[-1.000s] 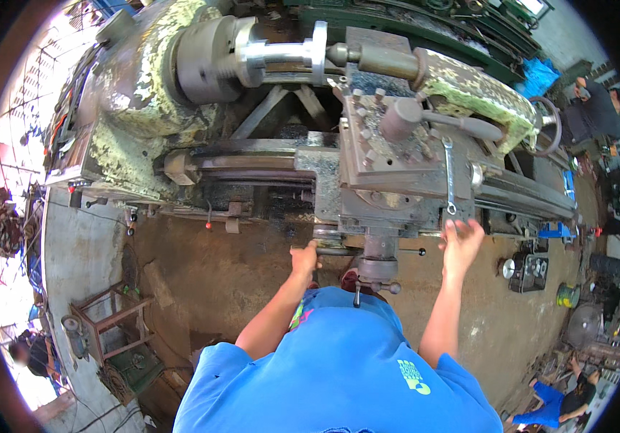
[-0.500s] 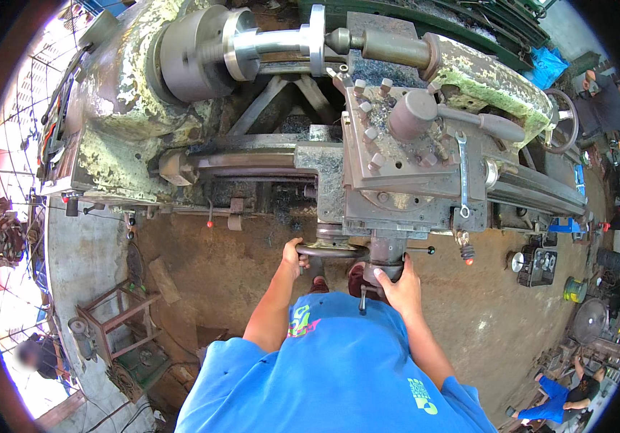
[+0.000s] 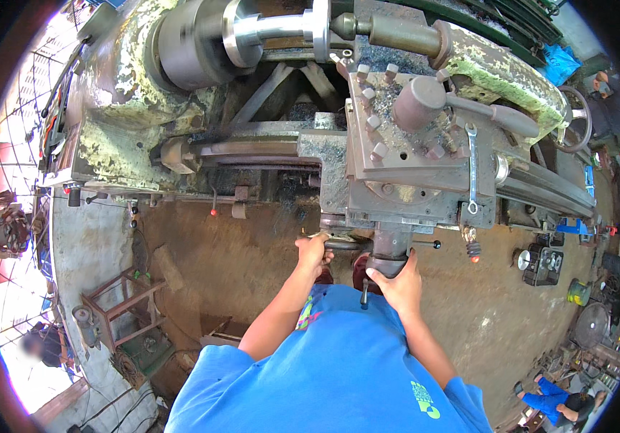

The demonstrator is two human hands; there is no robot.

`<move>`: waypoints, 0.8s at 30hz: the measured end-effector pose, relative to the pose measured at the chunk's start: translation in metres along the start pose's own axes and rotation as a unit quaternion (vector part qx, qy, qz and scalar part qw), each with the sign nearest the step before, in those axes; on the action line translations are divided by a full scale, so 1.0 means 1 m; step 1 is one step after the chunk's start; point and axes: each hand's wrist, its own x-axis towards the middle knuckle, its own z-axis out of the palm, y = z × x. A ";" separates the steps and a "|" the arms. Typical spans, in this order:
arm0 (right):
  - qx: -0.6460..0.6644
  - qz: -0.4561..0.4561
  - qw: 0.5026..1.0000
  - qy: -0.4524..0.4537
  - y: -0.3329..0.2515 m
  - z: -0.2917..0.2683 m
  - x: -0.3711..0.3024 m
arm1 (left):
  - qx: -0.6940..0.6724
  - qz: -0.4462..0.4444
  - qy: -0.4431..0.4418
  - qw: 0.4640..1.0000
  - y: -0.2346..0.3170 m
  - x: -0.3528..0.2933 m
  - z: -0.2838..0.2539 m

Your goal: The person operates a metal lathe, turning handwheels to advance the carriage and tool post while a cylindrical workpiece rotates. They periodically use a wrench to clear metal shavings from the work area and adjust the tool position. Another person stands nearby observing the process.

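My left hand (image 3: pixel 313 254) is closed around the left side of the lathe carriage's handwheel (image 3: pixel 340 246). With fingers wrapped round it, my right hand (image 3: pixel 399 284) grips the dark cross-slide dial collar (image 3: pixel 385 267), the thumb on its near face. A small crank handle (image 3: pixel 365 294) hangs below that collar. Beyond my hands, a shiny flanged metal shaft (image 3: pixel 281 27) runs from the grey chuck (image 3: pixel 188 49) to the tailstock centre (image 3: pixel 346 27). The tool post (image 3: pixel 418 105) stands on the carriage, and its cutting tool sits close to the shaft's right flange.
A combination wrench (image 3: pixel 472 169) lies on the carriage's right side. Metal chips cover the tool post block. A wooden stand (image 3: pixel 126 307) is at the left, a black crate (image 3: pixel 543 265) on the floor at right. Another person (image 3: pixel 553 400) is at the far lower right.
My left hand has shifted a little rightward and its grip on the handwheel rim has changed. My right hand stays on the collar. The whole view has shifted slightly.
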 end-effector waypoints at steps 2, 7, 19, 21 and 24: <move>0.010 0.015 1.000 -0.016 -0.002 -0.001 0.002 | 0.021 0.004 0.031 0.999 0.004 0.004 0.002; 0.025 0.021 0.999 -0.040 -0.003 -0.004 0.006 | -0.085 -0.155 -0.095 0.980 0.009 0.070 -0.050; 0.047 0.036 0.998 -0.038 -0.006 -0.006 0.006 | 0.002 0.021 0.032 0.999 0.000 0.009 -0.006; 0.051 0.037 0.997 -0.039 -0.006 -0.006 0.007 | -0.053 -0.029 -0.038 0.997 0.011 0.015 -0.021; 0.050 0.027 0.998 -0.039 -0.004 -0.006 0.009 | -0.109 -0.069 -0.003 0.992 0.018 0.022 -0.028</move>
